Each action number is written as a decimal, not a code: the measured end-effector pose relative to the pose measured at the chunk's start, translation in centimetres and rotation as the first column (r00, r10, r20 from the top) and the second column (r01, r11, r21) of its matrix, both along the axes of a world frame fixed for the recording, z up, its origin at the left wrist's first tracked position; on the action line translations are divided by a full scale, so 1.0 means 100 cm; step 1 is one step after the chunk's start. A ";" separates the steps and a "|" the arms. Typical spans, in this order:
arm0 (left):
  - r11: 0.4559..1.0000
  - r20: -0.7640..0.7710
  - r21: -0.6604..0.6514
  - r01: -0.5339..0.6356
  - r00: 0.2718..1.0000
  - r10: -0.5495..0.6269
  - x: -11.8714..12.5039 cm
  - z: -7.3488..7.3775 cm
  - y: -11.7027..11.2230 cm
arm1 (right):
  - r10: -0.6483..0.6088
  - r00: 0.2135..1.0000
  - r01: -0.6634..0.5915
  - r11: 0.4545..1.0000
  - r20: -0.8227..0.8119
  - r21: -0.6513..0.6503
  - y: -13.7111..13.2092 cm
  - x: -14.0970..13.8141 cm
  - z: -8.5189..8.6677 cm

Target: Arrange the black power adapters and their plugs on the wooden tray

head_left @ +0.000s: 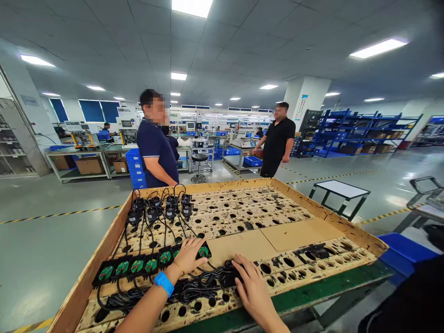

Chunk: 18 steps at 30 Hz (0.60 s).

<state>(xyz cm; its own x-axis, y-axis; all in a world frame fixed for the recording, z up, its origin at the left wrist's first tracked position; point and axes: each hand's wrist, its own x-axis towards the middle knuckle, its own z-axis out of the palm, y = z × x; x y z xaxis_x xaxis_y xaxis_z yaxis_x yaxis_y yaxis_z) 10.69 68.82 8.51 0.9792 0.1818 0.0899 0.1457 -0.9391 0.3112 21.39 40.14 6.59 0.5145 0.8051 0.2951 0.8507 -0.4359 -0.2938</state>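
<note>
Left hand (189, 255), fingers spread, rests on green-faced plugs (137, 266) near tray (104, 245) front edge; right hand (251, 289), fingers together, presses cables (204, 286) (no legible writing).

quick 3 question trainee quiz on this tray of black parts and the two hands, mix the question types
1. True or false: the left hand rests on the row of green-faced parts.
2. The right hand lies on: A) coiled black cables B) a blue bin C) a bare cardboard sheet.
3. Fill in: the left wrist wears a ____ band.

Key: 1 true. 2 A. 3 blue. All sit in the cardboard tray.
</note>
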 end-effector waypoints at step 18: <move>0.980 -0.013 -0.038 -0.194 0.981 0.193 0.002 0.010 -0.006 | -0.161 0.965 0.155 0.987 -0.208 -0.048 0.059 -0.012 0.053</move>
<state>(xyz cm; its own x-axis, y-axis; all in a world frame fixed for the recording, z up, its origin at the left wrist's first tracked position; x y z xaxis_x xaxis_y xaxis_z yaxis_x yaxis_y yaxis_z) 10.91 68.19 9.54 0.9259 0.3712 0.0698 0.3267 -0.8799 0.3450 20.23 46.06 11.86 0.6836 0.7157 0.1432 0.6909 -0.5713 -0.4431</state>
